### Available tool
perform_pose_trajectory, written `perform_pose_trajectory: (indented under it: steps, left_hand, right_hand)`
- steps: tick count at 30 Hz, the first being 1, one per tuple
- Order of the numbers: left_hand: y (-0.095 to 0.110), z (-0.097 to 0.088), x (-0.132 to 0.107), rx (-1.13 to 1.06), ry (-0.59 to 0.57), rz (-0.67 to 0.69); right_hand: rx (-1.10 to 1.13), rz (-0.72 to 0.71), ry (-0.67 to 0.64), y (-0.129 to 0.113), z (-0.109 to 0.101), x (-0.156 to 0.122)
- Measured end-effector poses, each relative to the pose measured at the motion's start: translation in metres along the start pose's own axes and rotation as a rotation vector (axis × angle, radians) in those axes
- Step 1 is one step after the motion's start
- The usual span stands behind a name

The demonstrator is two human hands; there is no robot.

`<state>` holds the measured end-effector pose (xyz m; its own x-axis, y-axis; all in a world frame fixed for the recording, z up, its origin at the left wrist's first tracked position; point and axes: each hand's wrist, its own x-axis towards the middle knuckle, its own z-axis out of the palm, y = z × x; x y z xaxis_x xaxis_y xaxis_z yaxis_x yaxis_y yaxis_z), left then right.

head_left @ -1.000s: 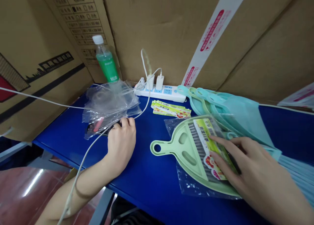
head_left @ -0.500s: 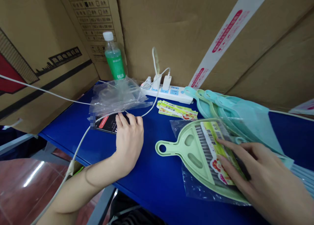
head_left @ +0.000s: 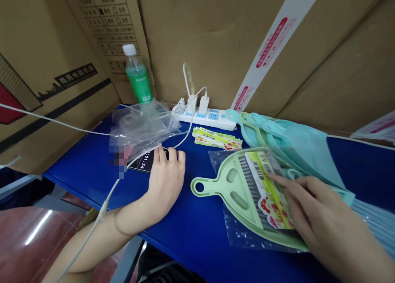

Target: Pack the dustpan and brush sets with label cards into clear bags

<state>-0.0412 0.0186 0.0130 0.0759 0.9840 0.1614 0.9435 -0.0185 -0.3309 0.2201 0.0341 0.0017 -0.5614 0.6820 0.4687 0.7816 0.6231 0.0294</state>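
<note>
On blue tbl, my L hand lies loose on black phone, no grip; R hand rests unclenched on pale-green plastic dustpan, pan out atop clear plastic bag.

Cardboard boxes are standing behind the table, and a power strip is lying against them at the back. To its left, a bottle is standing behind a crumpled plastic bag, which is lying partly over a flat digital display. Paper labels are lying just before the strip. On the right, a dustpan is lying on a clear bag, with more dustpans stacked behind it. The left hand is resting right beside the display, and the right hand is lying over the dustpan.
</note>
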Motion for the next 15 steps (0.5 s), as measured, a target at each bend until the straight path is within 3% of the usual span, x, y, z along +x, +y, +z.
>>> perform_pose_trajectory:
  steps: [5,11,15]
  left_hand:
    - [0.006,0.001,0.0,-0.141,0.02,0.175]
    - [0.011,0.003,-0.005,-0.359,0.105,0.572]
    - [0.013,0.008,-0.007,-0.38,0.091,0.625]
  right_hand:
    - [0.148,0.159,0.075,-0.002,-0.009,0.006]
    - [0.697,0.556,-0.061,0.001,-0.018,0.012]
    - [0.888,0.661,-0.089,0.006,-0.02,0.015]
